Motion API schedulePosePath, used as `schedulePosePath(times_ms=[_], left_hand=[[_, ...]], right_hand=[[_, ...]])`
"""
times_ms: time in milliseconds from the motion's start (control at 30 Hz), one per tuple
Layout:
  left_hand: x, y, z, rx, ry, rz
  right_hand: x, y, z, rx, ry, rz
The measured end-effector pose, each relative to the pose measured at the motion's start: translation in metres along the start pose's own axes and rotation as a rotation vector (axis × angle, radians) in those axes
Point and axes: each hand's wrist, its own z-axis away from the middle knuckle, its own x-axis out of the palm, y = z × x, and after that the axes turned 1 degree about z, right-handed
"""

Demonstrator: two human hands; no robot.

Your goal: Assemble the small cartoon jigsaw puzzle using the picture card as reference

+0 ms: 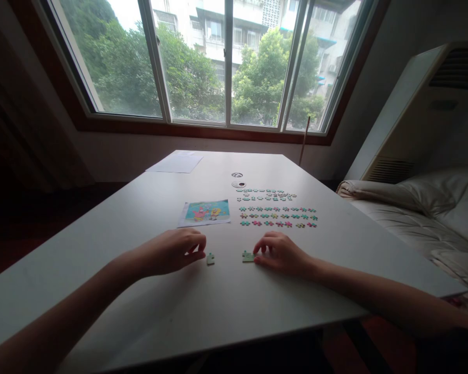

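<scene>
"Where are your hands?"

"Your left hand [191,244] is over the table [226,306], fingers curled, a gap between thumb and forefinger, with nothing visible in its grasp. Just beside those fingertips lies a small pale-green puzzle piece [210,260]."

"And your right?"

"Your right hand [281,253] has its thumb and forefinger at the right edge of a wider green puzzle section [247,257]. Whether you're pinching it or only touching it, I can't tell."

"How do the two greens lie?"

"Apart, both flat in front of you, bare tabletop between them."

"What's beyond your hands?"

"Past your left hand, a printed picture sheet [207,213] with cartoon figures on blue-green. To its right, rows of loose puzzle pieces [274,216]. Toward the far left corner, a white paper [174,164]. Past the far edge, a window [195,72]."
</scene>
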Motion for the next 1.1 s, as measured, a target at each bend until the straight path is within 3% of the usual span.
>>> schedulePosePath(times_ms=[133,467,667,1100], left_hand=[[0.009,-0.005,-0.003,-0.036,0.033,-0.024],[0.012,-0.010,-0.010,-0.113,-0.125,0.149],[0.017,-0.009,-0.013,-0.155,-0.072,0.108],[0.009,-0.008,-0.009,-0.184,-0.064,0.014]], right_hand=[[0.001,-0.001,0.000,0.005,0.008,0.023],[0.003,-0.005,-0.001,-0.039,0.044,0.046],[0.004,-0.004,-0.001,-0.047,0.042,0.043],[0.002,-0.001,0.002,-0.020,0.050,0.011]])
